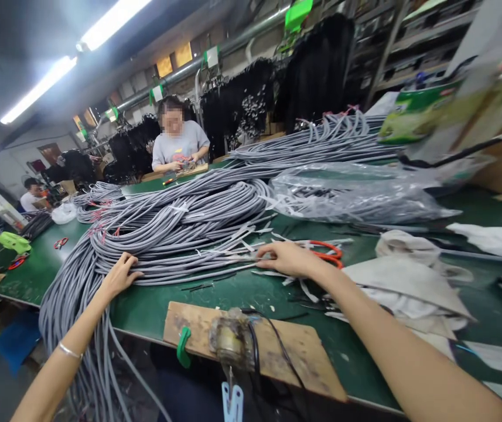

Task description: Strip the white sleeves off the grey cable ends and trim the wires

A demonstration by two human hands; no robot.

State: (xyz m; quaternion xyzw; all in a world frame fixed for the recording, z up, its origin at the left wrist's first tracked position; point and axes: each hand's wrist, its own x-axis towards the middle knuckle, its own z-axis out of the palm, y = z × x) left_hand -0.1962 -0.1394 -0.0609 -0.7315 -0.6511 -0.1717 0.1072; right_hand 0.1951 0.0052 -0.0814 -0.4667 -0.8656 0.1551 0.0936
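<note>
Grey cables (180,205) lie in thick looped bundles across the green table, their near ends stripped to white strands. My left hand (121,276) rests on the front edge of the bundle, thumb and fingers apart over the cables. At the cable ends my right hand (288,259) has its thumb and fingers curled round a grey cable (244,267); the exact grip is partly hidden. Just behind that hand lie orange-red scissor handles (327,253). Many cables hang over the table's front edge at the left.
A wooden board (286,357) carrying a small motor-like device (231,340) sits at the front edge, with a green clamp (184,347). Clear plastic bag (356,190) and beige cloth (402,281) lie on the right. A co-worker (180,138) sits across the table (145,310).
</note>
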